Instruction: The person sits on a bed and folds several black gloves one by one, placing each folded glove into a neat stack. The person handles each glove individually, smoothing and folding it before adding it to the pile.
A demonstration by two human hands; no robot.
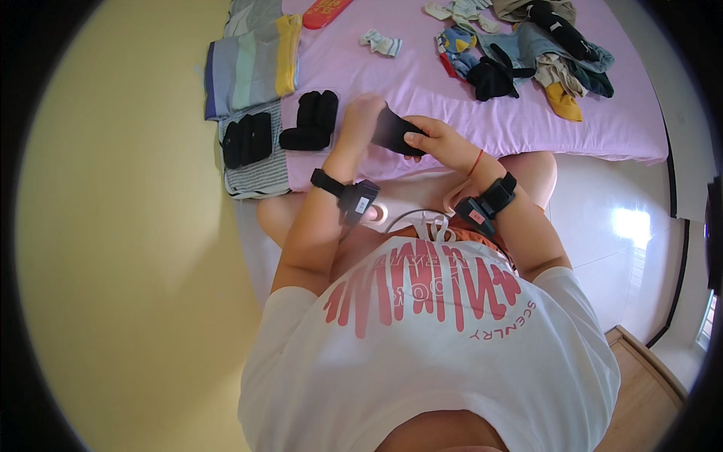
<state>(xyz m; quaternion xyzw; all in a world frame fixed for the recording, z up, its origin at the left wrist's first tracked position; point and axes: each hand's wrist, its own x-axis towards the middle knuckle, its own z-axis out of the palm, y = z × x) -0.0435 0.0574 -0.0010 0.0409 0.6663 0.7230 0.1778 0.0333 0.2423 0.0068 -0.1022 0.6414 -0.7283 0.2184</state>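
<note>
A black sock [395, 133] is stretched between my two hands above the near edge of the bed. My left hand [361, 116] grips one end, with its fingers blurred and partly hidden. At the other end, my right hand [438, 135] pinches the cloth, thumb on top. Left of my left hand lie several folded black sock bundles [309, 121] on the pink sheet. More folded black socks [248, 140] rest on a grey striped cloth [257, 164] at the bed's left edge.
Folded striped fabric [245, 73] lies at the back left, near a red object [326, 12] bearing writing. A pair of striped white socks [382, 43] sits mid-bed. Loose clothes [519, 45] and a black sock pile [494, 76] are heaped at the right. A yellow wall [130, 198] stands left.
</note>
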